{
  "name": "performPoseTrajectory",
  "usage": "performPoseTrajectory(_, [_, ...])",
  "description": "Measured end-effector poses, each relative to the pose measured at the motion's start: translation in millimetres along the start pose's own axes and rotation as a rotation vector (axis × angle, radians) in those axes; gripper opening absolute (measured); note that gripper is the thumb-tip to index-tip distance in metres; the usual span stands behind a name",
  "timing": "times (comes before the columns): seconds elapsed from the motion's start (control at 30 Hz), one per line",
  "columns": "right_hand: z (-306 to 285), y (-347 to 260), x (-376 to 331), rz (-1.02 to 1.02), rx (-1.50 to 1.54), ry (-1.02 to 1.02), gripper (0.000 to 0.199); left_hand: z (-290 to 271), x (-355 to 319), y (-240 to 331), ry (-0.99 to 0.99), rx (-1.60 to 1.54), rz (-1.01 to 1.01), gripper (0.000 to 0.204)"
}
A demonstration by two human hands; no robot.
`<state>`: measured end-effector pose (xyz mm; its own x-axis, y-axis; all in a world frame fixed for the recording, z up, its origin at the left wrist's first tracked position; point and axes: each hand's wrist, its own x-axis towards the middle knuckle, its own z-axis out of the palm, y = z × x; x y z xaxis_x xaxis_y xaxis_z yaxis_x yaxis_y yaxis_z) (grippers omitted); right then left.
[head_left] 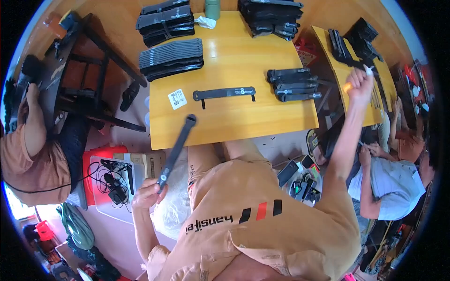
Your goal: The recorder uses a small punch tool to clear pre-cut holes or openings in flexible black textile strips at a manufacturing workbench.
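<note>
My left hand is closed around the lower end of a black strap with a hole at its upper end. The strap slants up, off the table's near left corner. My right hand is raised far to the right near a second table, fingers curled closed. A small white bit shows at its fingertips and an orange glow beside it; what it holds cannot be made out. A similar black strap lies flat across the yellow table, by two short black marks. Left of that is a white printed label.
Stacks of black straps stand at the back left and back right; a smaller pile lies at the right edge. A green cylinder stands behind. People sit left and right; a clear bin holds cables.
</note>
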<state>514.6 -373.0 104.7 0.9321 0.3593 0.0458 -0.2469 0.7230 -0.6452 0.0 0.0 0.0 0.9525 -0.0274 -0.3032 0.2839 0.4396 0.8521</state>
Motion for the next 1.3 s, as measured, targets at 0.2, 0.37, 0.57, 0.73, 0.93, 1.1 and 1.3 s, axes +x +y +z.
performPoseTrajectory(0.2, [90.9,32.5,-65.8,-0.197,-0.797,-0.064,0.015,9.2,53.2,-0.8,0.466,0.095,0.079,0.035])
performPoseTrajectory(0.37, [101.2,55.9,-79.5,-0.495,-1.507,-0.34,0.011,1.3,103.4,-13.9,0.625,0.113,-0.086,0.042])
performPoseTrajectory(0.57, [102.0,64.7,-94.9,-0.392,-1.367,-0.193,0.017,14.6,103.4,-17.4,1.039,0.655,-0.282,0.062])
performPoseTrajectory(0.73, [103.3,87.2,-111.2,-0.206,-1.168,-0.375,0.015,45.0,87.9,8.4,0.532,0.346,-0.257,0.045])
performPoseTrajectory(0.93, [98.3,161.9,-153.8,0.086,-1.114,-0.67,0.016,112.0,151.0,7.7,-0.061,-0.097,0.252,0.045])
performPoseTrajectory(1.1, [60.2,183.7,-164.6,0.209,-1.072,-0.584,0.017,98.7,166.0,0.9,0.332,-0.357,0.221,0.031])
performPoseTrajectory(1.3, [31.1,194.8,-149.3,0.229,-1.101,-0.219,0.013,72.7,166.9,0.0,0.479,-0.318,0.171,0.023])
